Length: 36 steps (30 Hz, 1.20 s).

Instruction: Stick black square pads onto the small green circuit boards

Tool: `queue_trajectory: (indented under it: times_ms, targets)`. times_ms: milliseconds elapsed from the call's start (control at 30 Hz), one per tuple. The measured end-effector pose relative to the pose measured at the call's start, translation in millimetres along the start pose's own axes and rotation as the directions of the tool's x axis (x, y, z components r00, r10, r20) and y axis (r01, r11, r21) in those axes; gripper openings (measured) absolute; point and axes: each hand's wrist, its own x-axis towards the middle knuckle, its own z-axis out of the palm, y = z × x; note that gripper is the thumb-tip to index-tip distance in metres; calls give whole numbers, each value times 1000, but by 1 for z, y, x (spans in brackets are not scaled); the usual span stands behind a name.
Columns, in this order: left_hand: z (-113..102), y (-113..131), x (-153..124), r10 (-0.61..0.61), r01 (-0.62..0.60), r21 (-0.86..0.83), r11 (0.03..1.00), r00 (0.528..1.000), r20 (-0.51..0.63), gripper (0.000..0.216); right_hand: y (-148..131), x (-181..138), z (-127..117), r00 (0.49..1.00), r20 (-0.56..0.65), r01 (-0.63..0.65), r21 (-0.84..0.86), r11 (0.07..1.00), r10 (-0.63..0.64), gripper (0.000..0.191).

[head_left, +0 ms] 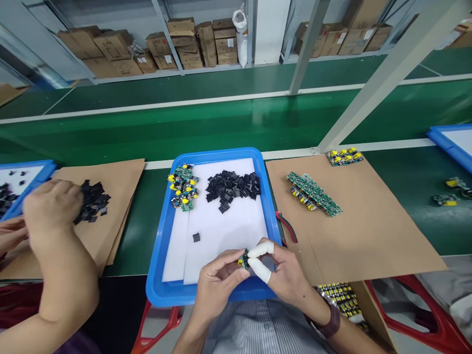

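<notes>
Above blue tray, board upright

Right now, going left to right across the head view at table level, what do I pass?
Co-worker's hand → loose black parts on brown paper → blue tray → small boards with yellow parts → black parts pile → row of green boards → second blue tray.

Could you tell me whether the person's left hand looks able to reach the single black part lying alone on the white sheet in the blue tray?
Probably yes. The lone black part lies just ahead of the left hand with bare white sheet between them, but that hand and the right hand hold a small circuit board.
</notes>
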Motion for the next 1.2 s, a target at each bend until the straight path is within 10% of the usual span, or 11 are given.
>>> queue_trajectory:
  times_ms: [633,1000,1200]
  targets:
    - [-1,-6,-3,100,-101,139,985,995,13,32,1,-3,3,998,-27,-60,-92,994,57,13]
    - [4,-4,-5,184,-188,152,970,982,36,36,7,0,5,948,41,-312,304,900,315,10]
    - [1,-9,-9,204,-205,222,953,979,28,39,4,-1,0,969,58,-249,218,944,242,5]
